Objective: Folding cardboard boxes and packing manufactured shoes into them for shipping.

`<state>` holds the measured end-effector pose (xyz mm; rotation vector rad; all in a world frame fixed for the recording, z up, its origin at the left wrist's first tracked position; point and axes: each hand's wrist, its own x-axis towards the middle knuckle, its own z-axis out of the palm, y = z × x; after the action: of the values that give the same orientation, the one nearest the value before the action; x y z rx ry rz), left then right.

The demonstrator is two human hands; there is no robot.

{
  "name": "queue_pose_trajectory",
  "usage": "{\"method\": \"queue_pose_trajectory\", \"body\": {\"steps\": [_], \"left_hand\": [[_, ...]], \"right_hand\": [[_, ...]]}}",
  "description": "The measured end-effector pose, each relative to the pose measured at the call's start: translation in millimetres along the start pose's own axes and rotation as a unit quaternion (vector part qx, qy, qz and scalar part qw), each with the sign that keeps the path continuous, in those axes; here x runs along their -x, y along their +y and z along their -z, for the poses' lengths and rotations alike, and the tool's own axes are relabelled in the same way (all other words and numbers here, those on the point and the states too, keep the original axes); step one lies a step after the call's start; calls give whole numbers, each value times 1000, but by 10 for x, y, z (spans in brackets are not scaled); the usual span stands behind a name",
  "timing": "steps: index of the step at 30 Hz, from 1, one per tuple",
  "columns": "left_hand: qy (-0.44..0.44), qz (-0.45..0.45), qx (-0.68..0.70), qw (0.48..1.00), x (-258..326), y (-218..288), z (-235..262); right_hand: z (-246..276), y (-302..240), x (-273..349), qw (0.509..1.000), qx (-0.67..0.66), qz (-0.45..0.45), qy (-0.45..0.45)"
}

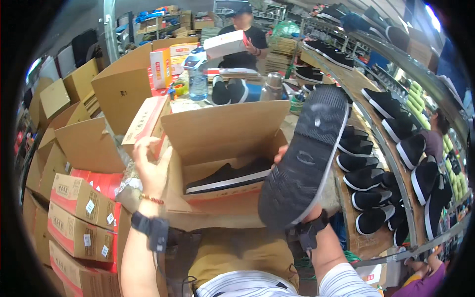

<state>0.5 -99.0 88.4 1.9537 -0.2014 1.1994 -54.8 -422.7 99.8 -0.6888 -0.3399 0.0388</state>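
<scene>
Fingers of the left hand (150, 166) curl over the left flap of the open shoe box (222, 148), gripping its edge. The right hand (292, 198), just right of the box, clamps a black shoe (307, 153) held sole-up, its fingers mostly hidden behind it. Inside the box lies a second black shoe (230, 177). Beyond the box, another person (242, 39) holds a white box (225, 43).

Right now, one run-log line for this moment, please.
left hand: on open shoe box flap | right hand: holds black shoe sole-up | box: second shoe inside
</scene>
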Motion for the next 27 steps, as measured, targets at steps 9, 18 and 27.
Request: {"method": "queue_pose_trajectory", "body": {"steps": [9, 18, 27], "left_hand": [[-238, 204, 171, 934, 234, -429, -206], [-172, -15, -11, 985, 410, -121, -468], [-379, -60, -67, 921, 55, -316, 61]], "right_hand": [[161, 68, -551, 557, 763, 281, -168], [1225, 447, -567, 531, 823, 174, 100], [828, -360, -750, 671, 735, 40, -91]]}}
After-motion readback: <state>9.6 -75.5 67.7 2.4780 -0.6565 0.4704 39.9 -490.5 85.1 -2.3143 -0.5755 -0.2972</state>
